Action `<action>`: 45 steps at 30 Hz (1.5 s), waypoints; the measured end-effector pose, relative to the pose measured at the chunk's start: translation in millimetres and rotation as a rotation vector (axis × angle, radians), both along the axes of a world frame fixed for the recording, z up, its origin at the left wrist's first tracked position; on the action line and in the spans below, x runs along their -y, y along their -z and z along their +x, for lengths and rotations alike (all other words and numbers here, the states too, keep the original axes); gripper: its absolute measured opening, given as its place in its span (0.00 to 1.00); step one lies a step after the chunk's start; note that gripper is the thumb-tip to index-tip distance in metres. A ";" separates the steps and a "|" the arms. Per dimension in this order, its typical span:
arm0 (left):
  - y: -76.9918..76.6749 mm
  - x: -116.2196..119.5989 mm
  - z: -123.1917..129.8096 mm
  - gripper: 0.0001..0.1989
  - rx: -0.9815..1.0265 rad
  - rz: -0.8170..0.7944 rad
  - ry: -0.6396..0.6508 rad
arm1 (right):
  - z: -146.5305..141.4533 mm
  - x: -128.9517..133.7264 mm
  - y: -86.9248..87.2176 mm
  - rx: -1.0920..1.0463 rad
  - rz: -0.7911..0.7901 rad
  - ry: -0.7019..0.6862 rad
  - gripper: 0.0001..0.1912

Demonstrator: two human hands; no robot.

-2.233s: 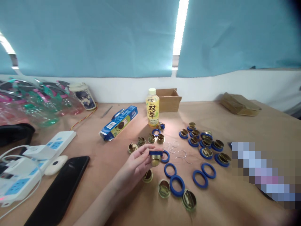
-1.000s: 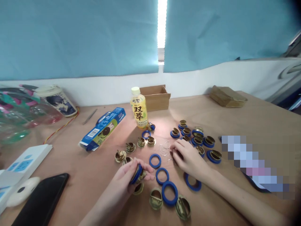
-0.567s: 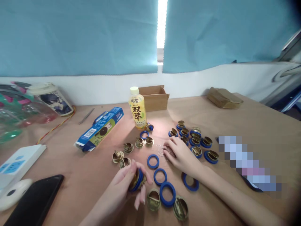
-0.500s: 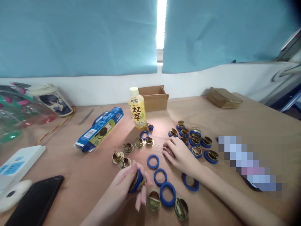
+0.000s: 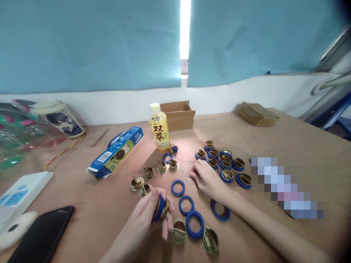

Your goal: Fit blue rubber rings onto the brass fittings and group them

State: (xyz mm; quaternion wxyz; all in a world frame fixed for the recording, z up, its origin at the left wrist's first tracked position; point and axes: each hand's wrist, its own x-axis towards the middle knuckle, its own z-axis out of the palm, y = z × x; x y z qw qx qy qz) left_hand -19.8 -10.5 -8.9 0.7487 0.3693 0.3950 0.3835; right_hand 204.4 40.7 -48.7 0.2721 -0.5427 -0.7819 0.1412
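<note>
My left hand (image 5: 149, 212) is closed around a brass fitting with a blue ring (image 5: 158, 209), tilted on its side. Thin metal wire rings (image 5: 187, 174) lie on the table, and my right hand (image 5: 206, 179) pinches at their edge with its fingertips. Between the hands are loose blue rings (image 5: 186, 205), one larger blue ring (image 5: 203, 225) and two bare brass fittings (image 5: 179, 233) near the front. Several more brass fittings (image 5: 149, 172) sit beyond my left hand. Past my right hand stands a group of brass fittings seated in blue rings (image 5: 226, 175).
A yellow drink bottle (image 5: 159, 129) stands before an open cardboard box (image 5: 179, 117). Leftward are a blue carton (image 5: 116, 151), a cup (image 5: 64, 118), spray bottles (image 5: 30, 131) and a black phone (image 5: 41, 233). On the right lie a blurred-out object (image 5: 282, 186) and a brown packet (image 5: 257, 113).
My right fingers have drawn together at the right edge of the wire rings, which are now more exposed. My left hand keeps its hold on the brass fitting. The view has shifted slightly.
</note>
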 end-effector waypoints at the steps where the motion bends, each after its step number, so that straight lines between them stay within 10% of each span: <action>1: -2.4 -0.8 -0.5 0.19 -0.003 0.005 -0.022 | -0.6 1.6 -2.1 -0.018 -0.002 -0.014 0.09; 28: 0.1 -1.2 -6.2 0.20 -0.497 0.412 -0.147 | -9.7 37.1 -25.8 -0.328 -0.013 -0.161 0.07; 45: 2.4 2.4 3.8 0.26 -0.428 0.400 -0.105 | -27.0 45.5 -26.4 -1.330 -0.831 -0.328 0.17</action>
